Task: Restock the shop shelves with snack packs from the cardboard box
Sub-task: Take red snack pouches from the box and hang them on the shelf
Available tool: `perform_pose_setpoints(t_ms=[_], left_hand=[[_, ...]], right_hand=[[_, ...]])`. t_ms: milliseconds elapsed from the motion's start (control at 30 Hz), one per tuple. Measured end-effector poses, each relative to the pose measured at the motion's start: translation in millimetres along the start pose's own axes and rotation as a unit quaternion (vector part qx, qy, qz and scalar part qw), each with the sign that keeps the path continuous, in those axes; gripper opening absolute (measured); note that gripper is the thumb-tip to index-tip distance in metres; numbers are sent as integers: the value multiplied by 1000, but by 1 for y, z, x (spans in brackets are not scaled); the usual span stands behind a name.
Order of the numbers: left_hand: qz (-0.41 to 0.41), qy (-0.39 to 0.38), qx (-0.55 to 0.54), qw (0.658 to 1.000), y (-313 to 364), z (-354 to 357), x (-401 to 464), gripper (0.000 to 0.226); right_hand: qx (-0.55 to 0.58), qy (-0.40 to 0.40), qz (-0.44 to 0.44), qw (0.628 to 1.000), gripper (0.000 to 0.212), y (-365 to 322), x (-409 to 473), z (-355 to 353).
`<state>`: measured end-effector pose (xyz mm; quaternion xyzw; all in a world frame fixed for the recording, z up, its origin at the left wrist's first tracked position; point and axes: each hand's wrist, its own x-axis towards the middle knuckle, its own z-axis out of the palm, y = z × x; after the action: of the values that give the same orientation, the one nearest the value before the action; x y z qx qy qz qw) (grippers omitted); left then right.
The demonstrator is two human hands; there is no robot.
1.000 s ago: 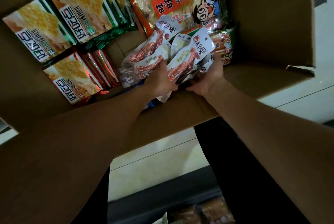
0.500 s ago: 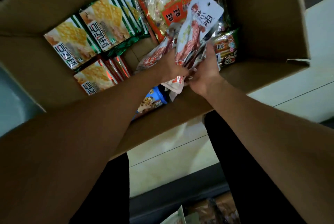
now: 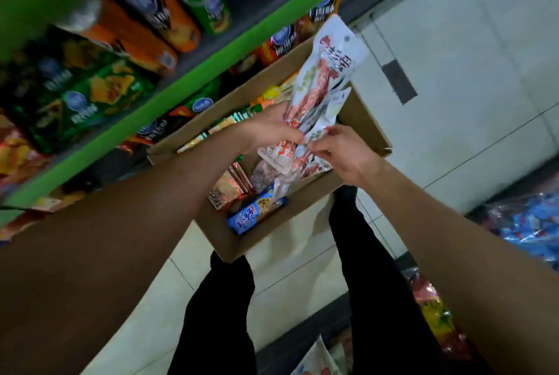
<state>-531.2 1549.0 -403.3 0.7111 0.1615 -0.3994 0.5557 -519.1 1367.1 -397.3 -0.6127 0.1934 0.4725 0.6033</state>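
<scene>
A bunch of white-and-red snack packs (image 3: 320, 84) stands up above the open cardboard box (image 3: 305, 202). My left hand (image 3: 272, 129) grips the bunch at its lower left. Fingers of my right hand (image 3: 338, 151) pinch the lower ends of the packs from the right. Inside the box lie a blue cookie pack (image 3: 254, 214), cracker packs (image 3: 230, 187) and other snacks, partly hidden by my arms.
Green-edged shop shelves (image 3: 181, 78) on the left hold orange and green chip bags and tubes. The box sits on a white tiled floor (image 3: 472, 78). My black-trousered legs stand below. Blue packets (image 3: 526, 223) and other snack bags lie at the right.
Both hands have lifted the bunch of packs up out of the box. The view has pulled back, so the shelves and floor now show.
</scene>
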Motion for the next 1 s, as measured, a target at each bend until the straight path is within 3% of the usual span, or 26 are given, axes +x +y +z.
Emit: perform_pose_setpoints(t_ms=[133,233,367,467,600,733,1000], left_hand=[[44,-15,-16,999,69,-16,-92,68],[89,-30,-37,995,114,-20,-169,48],[142,17,-61,988,162,-28,-251,49],[187,34,-72,979,198,-40,-308,38],[230,97,-104,963,228,-63,-365,45],[265,130,-156,943,244,-80,-411,36],[257,309,-243,883,258,-104,-471,34]], right_hand=[[-57,-29,-75,995,36,-52,-82,13],[-63,-26,-119,991,53,-86,-147,25],[-48,-37,-194,979,51,-130,-219,49],[-54,-41,-257,964,55,-168,-263,74],[-86,-61,-322,941,43,-221,-310,111],[-128,-74,-370,917,49,-265,-339,141],[-172,-137,-432,875,35,-318,-376,200]])
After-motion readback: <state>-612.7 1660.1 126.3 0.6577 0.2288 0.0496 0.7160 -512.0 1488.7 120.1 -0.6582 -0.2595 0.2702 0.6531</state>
